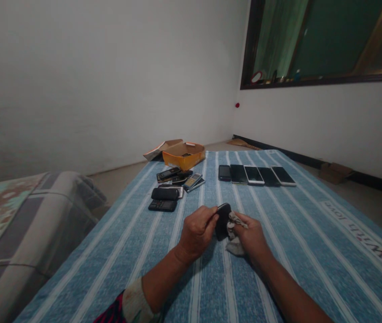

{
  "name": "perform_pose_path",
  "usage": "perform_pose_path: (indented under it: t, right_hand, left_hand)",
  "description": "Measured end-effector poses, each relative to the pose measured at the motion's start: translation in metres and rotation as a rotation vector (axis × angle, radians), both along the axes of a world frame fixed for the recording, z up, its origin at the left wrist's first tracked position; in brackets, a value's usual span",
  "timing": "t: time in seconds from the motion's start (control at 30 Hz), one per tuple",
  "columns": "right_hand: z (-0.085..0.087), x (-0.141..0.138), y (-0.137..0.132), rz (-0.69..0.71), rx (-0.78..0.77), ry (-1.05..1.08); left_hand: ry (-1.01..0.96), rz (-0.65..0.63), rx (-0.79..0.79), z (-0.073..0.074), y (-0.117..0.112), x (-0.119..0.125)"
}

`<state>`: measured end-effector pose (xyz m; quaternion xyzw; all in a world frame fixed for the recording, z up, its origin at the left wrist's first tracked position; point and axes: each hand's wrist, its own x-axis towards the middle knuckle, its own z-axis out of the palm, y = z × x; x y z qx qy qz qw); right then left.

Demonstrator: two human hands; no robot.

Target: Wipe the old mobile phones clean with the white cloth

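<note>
Between my hands a dark mobile phone [223,222] is held up on its edge, tilted, above the striped cloth. My left hand [197,231] pinches its left side between thumb and fingers. A crumpled pale rag [235,244] is bunched in my right hand [253,235], whose fingers are closed on it. The rag touches the phone's right edge. Beyond my hands to the right, several phones lie side by side in a row, among them a white-framed phone [253,175]. A looser pile to the left includes a black keypad phone [162,205] and a dark case [165,194].
An open orange cardboard box [184,159] stands at the far left end of the blue striped tablecloth [137,244]. A covered piece of furniture [59,215] is off to the left. White walls and a dark-framed window [328,45] lie beyond. Printed lettering marks the cloth's right side.
</note>
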<state>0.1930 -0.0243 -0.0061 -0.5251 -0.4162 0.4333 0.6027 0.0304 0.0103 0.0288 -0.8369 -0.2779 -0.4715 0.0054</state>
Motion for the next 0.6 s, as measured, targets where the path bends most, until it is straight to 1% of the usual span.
perform_pose_path:
  t: [0.17,0.23,0.3,0.43,0.53,0.6]
  right_hand:
    - [-0.003,-0.001,0.002,0.075,0.041,-0.015]
    - [-0.003,-0.001,0.001,0.069,0.059,-0.030]
    - [-0.003,0.000,0.001,0.052,0.091,-0.092]
    - [0.000,0.007,0.000,0.005,0.223,-0.352]
    - [0.002,0.016,-0.001,-0.027,0.325,-0.616]
    - [0.002,0.021,-0.003,-0.047,0.364,-0.804]
  left_hand:
    - [-0.006,0.015,0.015,-0.001,0.001,-0.003]
    - [-0.017,0.015,0.012,-0.002,0.001,-0.003]
    - [-0.037,0.013,-0.017,-0.004,0.001,-0.004]
    - [-0.106,0.003,-0.178,-0.011,0.002,-0.005]
    - [-0.128,0.002,-0.352,-0.020,0.002,-0.004]
    - [-0.119,0.020,-0.471,-0.027,0.001,-0.003]
